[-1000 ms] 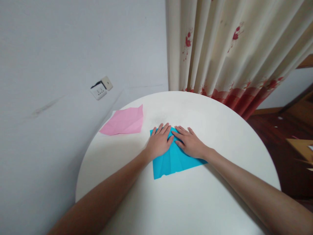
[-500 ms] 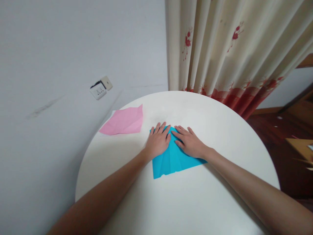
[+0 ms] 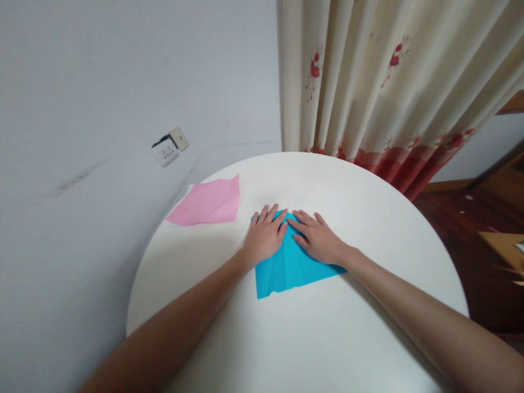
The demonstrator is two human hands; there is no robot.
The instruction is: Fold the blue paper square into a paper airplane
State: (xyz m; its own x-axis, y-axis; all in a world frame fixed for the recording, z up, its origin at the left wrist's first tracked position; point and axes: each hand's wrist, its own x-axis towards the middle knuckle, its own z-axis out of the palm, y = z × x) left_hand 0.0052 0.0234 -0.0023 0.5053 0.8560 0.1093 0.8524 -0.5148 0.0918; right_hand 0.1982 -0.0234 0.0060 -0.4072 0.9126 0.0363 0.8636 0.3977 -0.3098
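Observation:
A creased sheet of blue paper (image 3: 283, 271) lies on the white round table (image 3: 295, 344), its near edge slightly ragged. On its left part my left hand (image 3: 264, 237) rests flat, fingers spread and reaching toward the far edge. My right hand (image 3: 317, 237) lies open on the right part, fingers stretched toward the top. Both hands press down from above without gripping, and they cover much of the sheet's sides. A strip of blue shows between them.
A creased pink sheet of paper (image 3: 208, 202) lies at the table's left rim, close to the wall. Wall sockets (image 3: 166, 152) sit above it. A cream and red curtain (image 3: 352, 82) hangs behind the table. Wooden furniture (image 3: 503, 248) stands at the right.

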